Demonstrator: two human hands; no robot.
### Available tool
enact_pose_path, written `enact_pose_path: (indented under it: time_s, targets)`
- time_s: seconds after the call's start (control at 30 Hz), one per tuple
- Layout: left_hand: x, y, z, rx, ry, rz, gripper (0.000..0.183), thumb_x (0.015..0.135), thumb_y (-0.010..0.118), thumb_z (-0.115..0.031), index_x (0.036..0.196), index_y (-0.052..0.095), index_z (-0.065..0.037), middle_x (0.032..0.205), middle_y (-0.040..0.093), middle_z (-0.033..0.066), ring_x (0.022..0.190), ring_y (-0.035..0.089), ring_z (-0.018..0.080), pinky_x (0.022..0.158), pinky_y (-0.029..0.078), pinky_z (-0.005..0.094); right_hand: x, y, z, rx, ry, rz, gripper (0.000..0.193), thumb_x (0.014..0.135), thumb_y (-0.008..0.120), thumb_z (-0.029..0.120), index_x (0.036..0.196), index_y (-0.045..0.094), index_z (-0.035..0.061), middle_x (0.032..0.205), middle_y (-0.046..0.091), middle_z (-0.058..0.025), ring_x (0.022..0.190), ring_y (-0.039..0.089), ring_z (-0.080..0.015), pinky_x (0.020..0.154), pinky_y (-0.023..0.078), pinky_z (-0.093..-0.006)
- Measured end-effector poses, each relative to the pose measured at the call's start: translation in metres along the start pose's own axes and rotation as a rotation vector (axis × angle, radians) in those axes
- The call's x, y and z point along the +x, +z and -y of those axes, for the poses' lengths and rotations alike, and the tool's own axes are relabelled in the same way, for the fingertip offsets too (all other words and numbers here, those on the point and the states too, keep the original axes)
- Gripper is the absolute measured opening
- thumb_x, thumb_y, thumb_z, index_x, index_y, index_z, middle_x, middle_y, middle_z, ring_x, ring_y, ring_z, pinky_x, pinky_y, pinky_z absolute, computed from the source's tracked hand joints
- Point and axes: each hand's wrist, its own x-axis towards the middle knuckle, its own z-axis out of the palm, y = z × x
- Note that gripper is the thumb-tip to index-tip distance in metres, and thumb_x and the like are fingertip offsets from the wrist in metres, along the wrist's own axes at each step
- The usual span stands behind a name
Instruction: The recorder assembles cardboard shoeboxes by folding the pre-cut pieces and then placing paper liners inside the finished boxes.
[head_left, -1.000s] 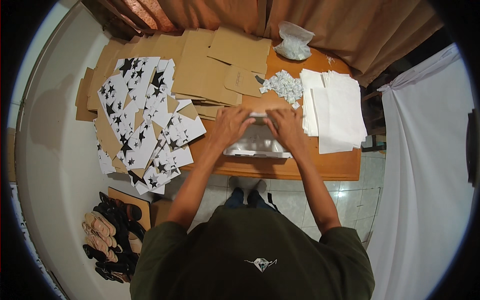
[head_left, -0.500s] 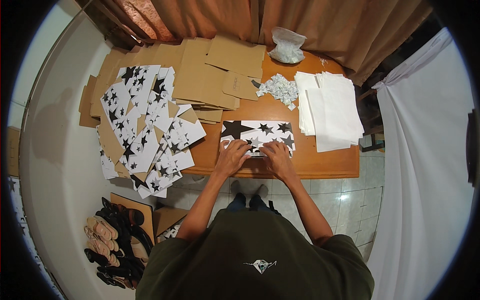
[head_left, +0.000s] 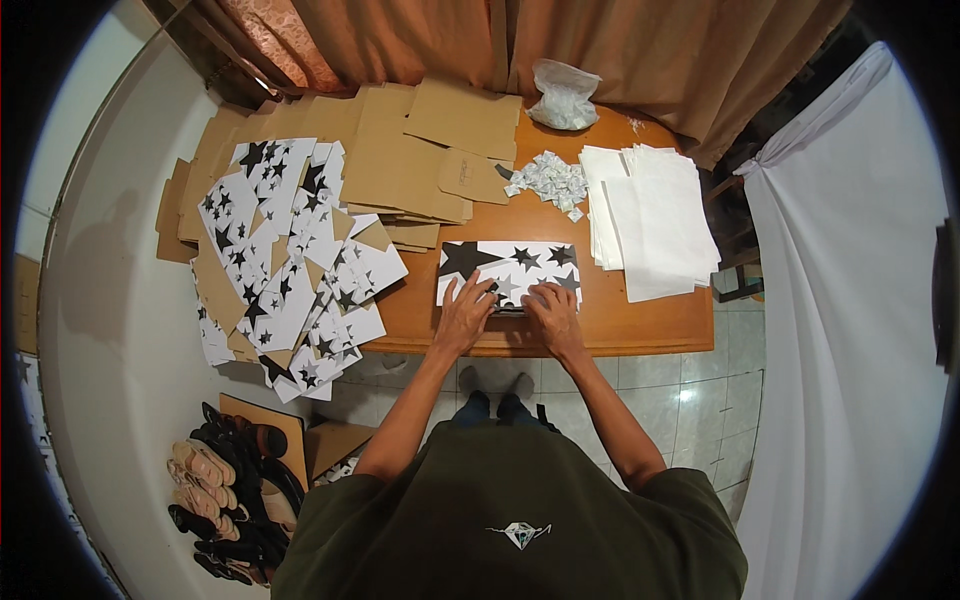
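Note:
A white cardboard box [head_left: 512,260] with black and grey stars lies near the front edge of the wooden table. My left hand [head_left: 464,318] rests at its front left, fingers spread over the top and thumb by the front edge. On the right part of that edge, my right hand [head_left: 555,318] has its fingers bent over the top, gripping the box. The box's front side is mostly hidden between and under my hands.
Star-printed flat cardboard pieces [head_left: 285,265] are heaped at left, before stacked brown cardboard [head_left: 400,150]. Small white packets [head_left: 552,180], a plastic bag [head_left: 565,98] and white paper sheets [head_left: 655,225] lie at right. Shoes [head_left: 235,490] stand at lower left.
The fingers of my left hand have spread and lifted a little on the box top. My right hand stays at the front edge. The whole view has shifted slightly.

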Motion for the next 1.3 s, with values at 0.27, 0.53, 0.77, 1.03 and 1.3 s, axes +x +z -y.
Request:
enact_pose_path:
  time_s: [0.27, 0.53, 0.77, 1.03, 1.3]
  targets:
    - [0.011, -0.011, 0.009, -0.083, 0.017, 0.039, 0.024, 0.093, 0.065, -0.009, 0.117, 0.065, -0.009, 0.137, 0.063, 0.0095, 0.136, 0.052, 0.0309, 0.113, 0.032, 0.0567, -0.003, -0.021, -0.002, -0.151, 0.127, 0.0, 0.051, 0.083, 0.071, 0.01, 0.132, 0.059, 0.0132, 0.14, 0.053, -0.0117, 0.132, 0.045, -0.0349, 0.106, 0.04, -0.0521]
    - [0.02, -0.028, 0.025, -0.148, 0.025, 0.073, 0.033, 0.094, 0.065, -0.009, 0.126, 0.061, -0.009, 0.13, 0.067, 0.0099, 0.131, 0.056, 0.0289, 0.111, 0.036, 0.0542, -0.002, -0.037, 0.01, -0.103, 0.31, -0.302, 0.069, 0.081, 0.068, 0.002, 0.145, 0.043, 0.002, 0.138, 0.05, -0.0245, 0.126, 0.047, -0.0416, 0.107, 0.04, -0.048]
    - [0.029, -0.032, 0.011, -0.146, 0.03, 0.111, 0.042, 0.094, 0.061, -0.005, 0.133, 0.063, -0.02, 0.13, 0.067, 0.0092, 0.131, 0.056, 0.0284, 0.11, 0.036, 0.0537, -0.037, 0.006, -0.037, 0.004, 0.446, -0.061, 0.052, 0.081, 0.063, -0.001, 0.132, 0.051, -0.0067, 0.123, 0.056, -0.0257, 0.112, 0.054, -0.0427, 0.101, 0.045, -0.0478]
    - [0.006, -0.004, 0.018, -0.103, 0.024, 0.133, 0.049, 0.088, 0.059, 0.003, 0.129, 0.066, -0.023, 0.135, 0.063, 0.0055, 0.133, 0.052, 0.029, 0.113, 0.033, 0.052, -0.046, 0.001, -0.024, 0.274, 0.539, -0.385, 0.033, 0.085, 0.058, -0.001, 0.117, 0.06, -0.0036, 0.124, 0.057, -0.0223, 0.116, 0.054, -0.0389, 0.104, 0.042, -0.0484]
    - [0.005, 0.001, 0.019, -0.059, 0.028, 0.123, 0.047, 0.087, 0.063, -0.001, 0.127, 0.068, -0.024, 0.133, 0.064, 0.0059, 0.132, 0.053, 0.0291, 0.111, 0.034, 0.0529, 0.0, -0.007, 0.014, -0.108, 0.021, -0.141, 0.036, 0.084, 0.074, 0.015, 0.117, 0.064, 0.0084, 0.127, 0.059, -0.0107, 0.125, 0.053, -0.0306, 0.11, 0.036, -0.0498]
